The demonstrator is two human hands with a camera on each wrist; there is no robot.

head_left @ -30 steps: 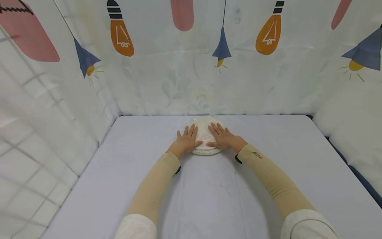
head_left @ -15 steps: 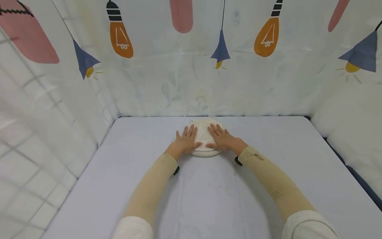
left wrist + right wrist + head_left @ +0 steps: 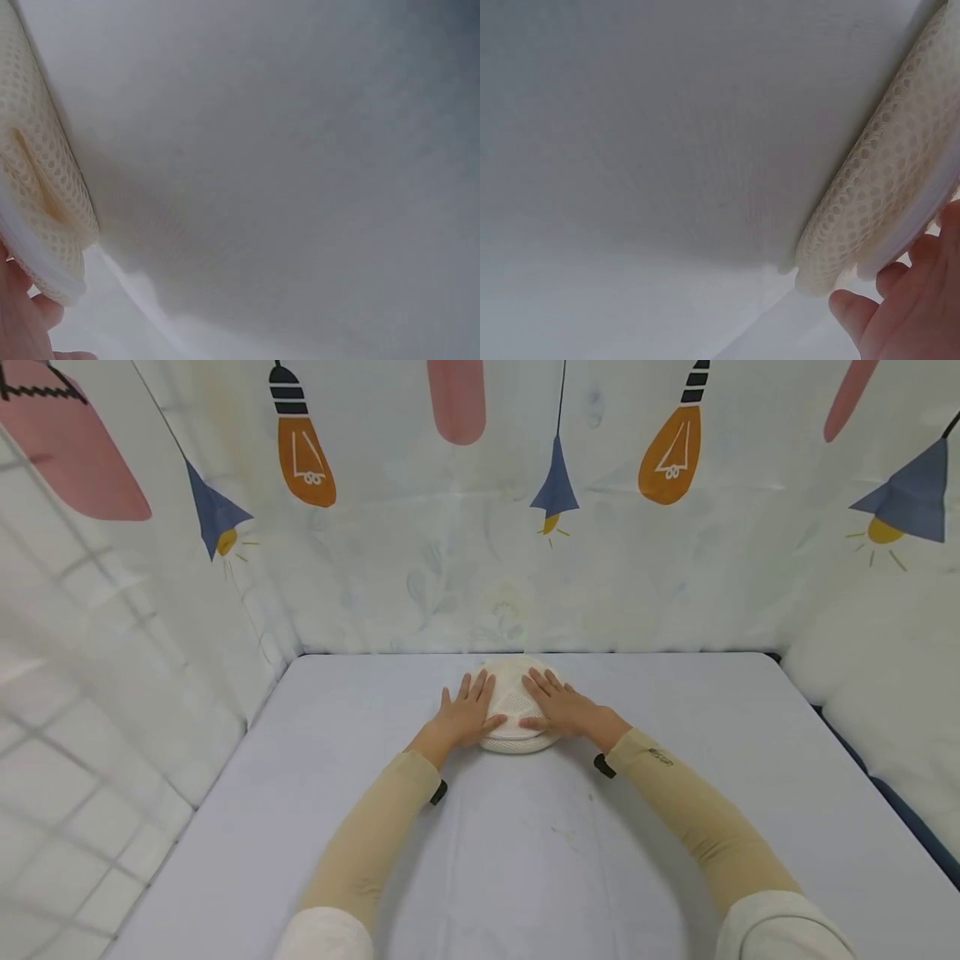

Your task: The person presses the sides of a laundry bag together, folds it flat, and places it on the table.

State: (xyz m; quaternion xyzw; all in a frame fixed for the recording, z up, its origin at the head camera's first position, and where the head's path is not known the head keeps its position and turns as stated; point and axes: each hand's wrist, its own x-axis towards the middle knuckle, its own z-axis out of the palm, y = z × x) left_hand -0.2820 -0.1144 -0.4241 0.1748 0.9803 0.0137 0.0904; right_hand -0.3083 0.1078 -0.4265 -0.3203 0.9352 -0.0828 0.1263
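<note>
A round cream mesh laundry bag (image 3: 513, 700) lies flattened near the far edge of the table. My left hand (image 3: 462, 715) rests on its left side with fingers spread and straight, thumb pointing inward. On the opposite side my right hand (image 3: 564, 707) lies the same way, fingers spread over the bag. The left wrist view shows the mesh side (image 3: 45, 165) folded in a crease, with fingertips at its pale trim. In the right wrist view the honeycomb mesh (image 3: 877, 180) bulges above the white cloth, and the fingers (image 3: 851, 311) touch the trim along its edge.
A white cloth covers the table (image 3: 517, 860). Behind it hangs a white curtain (image 3: 375, 568) printed with lamps and bulbs, close to the far edge. More white sheeting (image 3: 97, 693) rises along the left side and on the right.
Both hands stay on the mesh bag with hardly any movement. The forearms have spread slightly apart, and the head view has shifted a little.
</note>
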